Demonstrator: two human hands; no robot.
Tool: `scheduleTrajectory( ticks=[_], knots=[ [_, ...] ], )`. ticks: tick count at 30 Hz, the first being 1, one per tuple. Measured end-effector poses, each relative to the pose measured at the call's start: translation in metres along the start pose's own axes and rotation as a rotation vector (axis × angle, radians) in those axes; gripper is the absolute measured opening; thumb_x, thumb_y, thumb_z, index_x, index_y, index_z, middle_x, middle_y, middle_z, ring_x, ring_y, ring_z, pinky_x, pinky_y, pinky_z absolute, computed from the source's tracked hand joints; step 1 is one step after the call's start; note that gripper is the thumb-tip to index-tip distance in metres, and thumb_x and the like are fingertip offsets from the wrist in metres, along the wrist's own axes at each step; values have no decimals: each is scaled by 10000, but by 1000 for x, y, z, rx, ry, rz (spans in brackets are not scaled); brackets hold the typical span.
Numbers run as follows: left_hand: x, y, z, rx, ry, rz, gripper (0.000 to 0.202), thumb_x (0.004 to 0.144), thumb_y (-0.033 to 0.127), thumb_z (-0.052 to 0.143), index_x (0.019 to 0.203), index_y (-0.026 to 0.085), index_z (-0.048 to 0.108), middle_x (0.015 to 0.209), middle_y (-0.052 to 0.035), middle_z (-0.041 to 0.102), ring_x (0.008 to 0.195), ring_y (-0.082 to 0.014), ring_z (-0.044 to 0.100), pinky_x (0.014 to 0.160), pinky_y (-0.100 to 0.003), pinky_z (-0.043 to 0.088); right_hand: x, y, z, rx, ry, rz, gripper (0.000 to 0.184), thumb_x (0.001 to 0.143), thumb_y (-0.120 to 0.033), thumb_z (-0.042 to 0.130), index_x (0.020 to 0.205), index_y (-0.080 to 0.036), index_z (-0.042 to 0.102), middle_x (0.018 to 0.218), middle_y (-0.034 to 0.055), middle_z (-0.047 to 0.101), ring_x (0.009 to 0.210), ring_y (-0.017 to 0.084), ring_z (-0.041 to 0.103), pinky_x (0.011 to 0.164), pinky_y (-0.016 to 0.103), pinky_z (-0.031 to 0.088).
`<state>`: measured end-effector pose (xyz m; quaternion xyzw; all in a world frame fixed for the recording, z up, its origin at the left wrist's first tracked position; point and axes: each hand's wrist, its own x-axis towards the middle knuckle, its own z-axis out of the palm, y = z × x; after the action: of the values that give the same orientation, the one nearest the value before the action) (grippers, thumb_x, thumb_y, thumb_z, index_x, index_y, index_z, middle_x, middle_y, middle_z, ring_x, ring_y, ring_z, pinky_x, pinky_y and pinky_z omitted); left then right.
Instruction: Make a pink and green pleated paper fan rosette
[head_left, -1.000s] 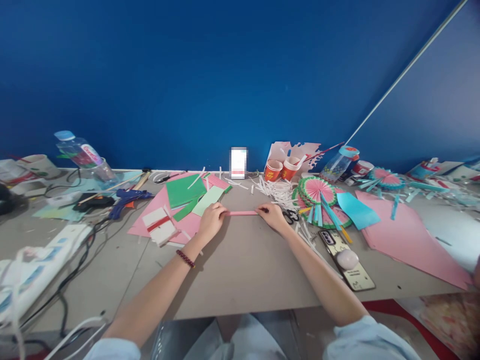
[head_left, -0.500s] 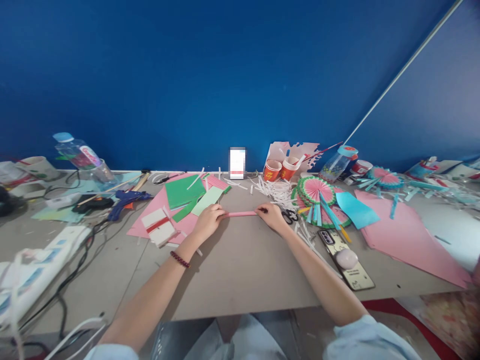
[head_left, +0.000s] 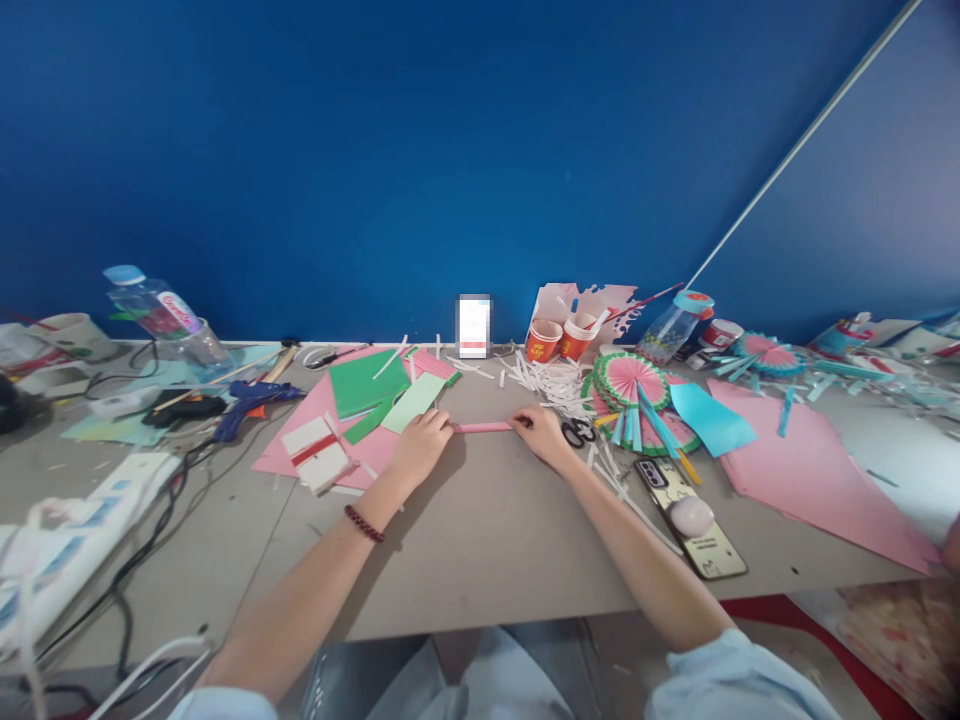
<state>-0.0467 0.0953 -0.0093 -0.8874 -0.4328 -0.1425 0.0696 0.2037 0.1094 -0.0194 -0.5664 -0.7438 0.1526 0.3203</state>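
Observation:
A narrow pink folded paper strip (head_left: pixel 481 427) lies flat on the grey table (head_left: pixel 480 540), stretched between my two hands. My left hand (head_left: pixel 422 446) is closed over its left end, fingers curled down on it. My right hand (head_left: pixel 541 434) pinches the strip's right end against the table. A beaded bracelet (head_left: pixel 364 523) sits on my left wrist.
Green and pink paper sheets (head_left: pixel 366 388) lie left of my hands, with a blue glue gun (head_left: pixel 247 400) and cables beyond. Right of them are scissors (head_left: pixel 577 432), paper fans (head_left: pixel 634 392), white paper scraps, a phone (head_left: pixel 688 516), a large pink sheet (head_left: pixel 817 475) and orange cups (head_left: pixel 559 340).

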Motion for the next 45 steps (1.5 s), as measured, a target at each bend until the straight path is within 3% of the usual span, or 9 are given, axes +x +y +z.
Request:
scheduleTrajectory(
  ticks=[11,16,22,27,33,40,45],
  knots=[
    [-2,5,-2,35,-61,-16,224,861,53,428,932,155,613,896,-73,554,880,-206,512,760,-331,415,-7,-4,3,10,20,-43,108,804,-141,532,817,-162,637,795,40,618,712,148,569,695,243,439],
    [-2,6,-4,22,-51,6,269,869,62,412,1029,175,596,865,-61,546,873,-203,518,757,-332,395,-12,-16,0,-288,-6,-107,163,881,-168,477,917,-204,632,932,54,607,898,186,533,776,263,407],
    [-3,18,-9,57,-74,3,312,860,50,365,1041,156,596,905,-98,553,896,-227,495,759,-366,383,-17,-32,2,-621,-164,-253,188,879,-119,453,921,-177,626,988,104,603,912,221,510,788,306,393],
    [-5,31,-9,81,-79,-17,313,804,43,398,1027,126,603,999,-132,551,949,-265,472,776,-398,379,-30,-50,5,-701,-208,-138,213,853,-112,458,997,-137,612,936,132,620,887,237,552,754,320,417],
    [-8,50,-10,66,-85,-113,414,775,161,488,1181,89,529,1041,-154,542,923,-290,473,774,-423,393,-45,-70,7,-674,-228,-100,489,833,-253,478,1309,-149,436,1149,197,554,1018,286,539,766,350,440],
    [-10,60,-14,58,-80,-151,372,782,221,516,1134,111,560,1059,-155,531,967,-311,462,795,-435,386,-52,-75,9,-665,-246,-91,540,828,-304,475,1338,-137,411,1277,234,478,1166,326,458,914,415,379],
    [-10,59,-14,69,-62,-131,350,802,206,468,1134,132,549,1042,-135,544,956,-298,456,781,-427,385,-51,-76,8,-670,-272,-68,568,834,-315,459,1367,-139,364,1290,231,455,1177,326,439,899,410,381]
  ],
)
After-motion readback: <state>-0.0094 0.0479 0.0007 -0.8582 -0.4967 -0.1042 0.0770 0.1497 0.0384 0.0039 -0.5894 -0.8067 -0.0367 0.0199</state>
